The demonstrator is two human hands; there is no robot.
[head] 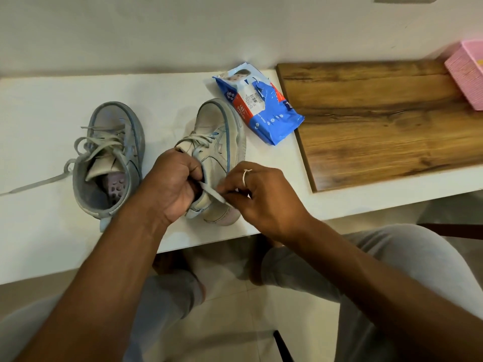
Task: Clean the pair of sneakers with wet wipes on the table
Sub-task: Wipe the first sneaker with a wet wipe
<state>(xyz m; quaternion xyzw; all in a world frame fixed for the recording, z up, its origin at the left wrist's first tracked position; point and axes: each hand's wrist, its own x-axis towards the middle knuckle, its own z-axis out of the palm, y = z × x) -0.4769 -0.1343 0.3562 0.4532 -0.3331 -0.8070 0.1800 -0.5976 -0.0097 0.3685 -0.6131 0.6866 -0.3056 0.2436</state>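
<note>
- Fingers of the left hand curl over the collar of the held sneaker and grip it, their tips hidden inside
- Right hand, wearing a ring, pinches a flat lace; its fingertips are hidden behind the knuckles
- Held sneaker stands on the white table, heel near the front edge at 6 o'clock
- Second sneaker stands apart at its 9 o'clock, with bare tabletop beyond at 10 o'clock
- Wipes pack lies at 1 o'clock, just beside the toe; its label is upside down, and only "ee" and a barcode can be made out
- Wooden board lies at 3 o'clock; a pink box at 2 o'clock is cut off by the frame
</note>
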